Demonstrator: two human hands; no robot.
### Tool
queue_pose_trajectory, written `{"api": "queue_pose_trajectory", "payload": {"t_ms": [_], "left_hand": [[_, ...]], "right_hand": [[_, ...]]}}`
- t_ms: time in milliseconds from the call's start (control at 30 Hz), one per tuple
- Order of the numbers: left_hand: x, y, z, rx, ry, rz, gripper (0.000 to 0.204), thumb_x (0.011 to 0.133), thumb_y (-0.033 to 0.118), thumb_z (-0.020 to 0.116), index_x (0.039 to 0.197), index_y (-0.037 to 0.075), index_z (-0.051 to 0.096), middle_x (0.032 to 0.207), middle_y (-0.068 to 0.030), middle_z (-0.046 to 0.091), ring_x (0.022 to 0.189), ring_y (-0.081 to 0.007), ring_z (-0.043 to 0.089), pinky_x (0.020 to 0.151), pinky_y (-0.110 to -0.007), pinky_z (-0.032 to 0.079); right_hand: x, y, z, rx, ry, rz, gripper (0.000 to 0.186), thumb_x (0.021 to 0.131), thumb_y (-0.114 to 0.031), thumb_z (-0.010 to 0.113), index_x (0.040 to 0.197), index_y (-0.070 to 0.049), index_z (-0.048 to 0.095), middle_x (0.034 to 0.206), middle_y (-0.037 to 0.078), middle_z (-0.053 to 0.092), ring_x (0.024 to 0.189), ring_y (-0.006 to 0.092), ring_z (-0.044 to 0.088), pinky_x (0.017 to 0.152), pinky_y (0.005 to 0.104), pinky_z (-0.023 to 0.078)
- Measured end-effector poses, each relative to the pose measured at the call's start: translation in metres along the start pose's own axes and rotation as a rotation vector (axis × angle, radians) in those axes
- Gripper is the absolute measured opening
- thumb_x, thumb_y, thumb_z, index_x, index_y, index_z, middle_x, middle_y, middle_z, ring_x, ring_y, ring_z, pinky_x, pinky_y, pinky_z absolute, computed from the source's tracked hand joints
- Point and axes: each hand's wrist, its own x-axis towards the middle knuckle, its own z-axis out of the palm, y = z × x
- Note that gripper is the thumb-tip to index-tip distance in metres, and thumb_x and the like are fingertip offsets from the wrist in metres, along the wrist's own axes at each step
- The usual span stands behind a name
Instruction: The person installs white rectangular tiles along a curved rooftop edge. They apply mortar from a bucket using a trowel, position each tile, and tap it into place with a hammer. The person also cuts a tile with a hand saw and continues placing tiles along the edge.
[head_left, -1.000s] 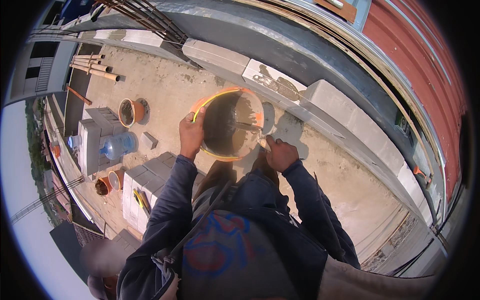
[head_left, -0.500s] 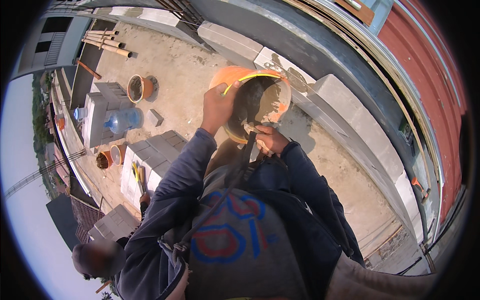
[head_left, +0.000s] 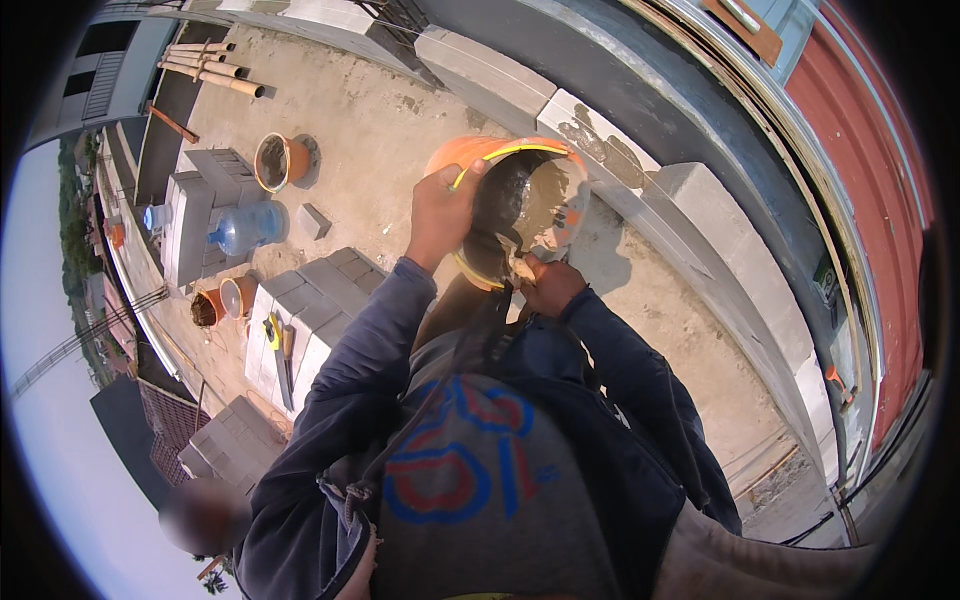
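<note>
Navy sleeves (head_left: pixel 372 335), grey printed shirt (head_left: pixel 465 480)

Left hand (head_left: pixel 440 215) raised and curled in a grip, right hand (head_left: pixel 552 287) lower, clenched, both forearms (head_left: pixel 375 325) extended forward.

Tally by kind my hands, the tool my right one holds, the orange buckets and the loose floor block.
Hands: 2 (left hand, right hand)
Hand tool: 1
Orange buckets: 4 (held bucket, upper-left bucket, brown-filled bucket, pale-lined bucket)
Loose block: 1
Total: 8
Far-left orange thing: too small to tell, uncounted.
</note>
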Motion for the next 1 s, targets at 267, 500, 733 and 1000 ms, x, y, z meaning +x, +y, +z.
{"api": "queue_pose_trajectory", "payload": {"t_ms": [267, 500, 733, 1000], "left_hand": [[0.039, -0.085, -0.036, -0.107, 0.021, -0.117, 0.06, 0.105, 0.046, 0.066, 0.069, -0.001, 0.056, 0.056, -0.0053, 0.045, 0.056, -0.012, 0.041, 0.053, -0.037, 0.039], [0.066, -0.13, -0.087, -0.469, 0.094, -0.35, 0.051, 0.111, 0.044, 0.058, 0.098, -0.001, 0.076, 0.079, 0.0022, 0.068, 0.066, -0.0036, 0.055, 0.058, -0.023, 0.046], [0.072, -0.192, -0.134, -0.366, 0.162, -0.363, 0.056, 0.111, 0.049, 0.056, 0.106, -0.002, 0.076, 0.091, -0.0031, 0.074, 0.078, -0.0088, 0.064, 0.071, -0.026, 0.052], [0.046, -0.224, -0.182, -0.259, 0.255, -0.383, 0.056, 0.11, 0.05, 0.056, 0.11, -0.002, 0.076, 0.094, -0.0041, 0.075, 0.082, -0.0091, 0.065, 0.074, -0.026, 0.053]], "right_hand": [[0.037, -0.021, -0.011, 1.549, -0.566, 0.287, 0.048, 0.104, -0.031, 0.051, 0.145, -0.006, 0.054, 0.072, 0.008, 0.06, 0.04, 0.0129, 0.049, 0.036, 0.0286, 0.04], [0.027, 0.028, -0.029, 1.753, -0.131, 0.275, 0.047, 0.102, -0.026, 0.049, 0.143, -0.004, 0.054, 0.071, 0.01, 0.059, 0.041, 0.0174, 0.05, 0.036, 0.0301, 0.041], [0.039, 0.118, -0.075, 0.03, 0.787, 0.345, 0.05, 0.094, -0.027, 0.065, 0.141, -0.01, 0.06, 0.099, 0.025, 0.076, 0.084, 0.0393, 0.075, 0.069, 0.0466, 0.06], [0.156, 0.087, -0.101, -0.238, 0.6, 0.368, 0.054, 0.091, -0.038, 0.07, 0.14, -0.018, 0.06, 0.099, 0.022, 0.077, 0.093, 0.0443, 0.074, 0.084, 0.0539, 0.057]]}}
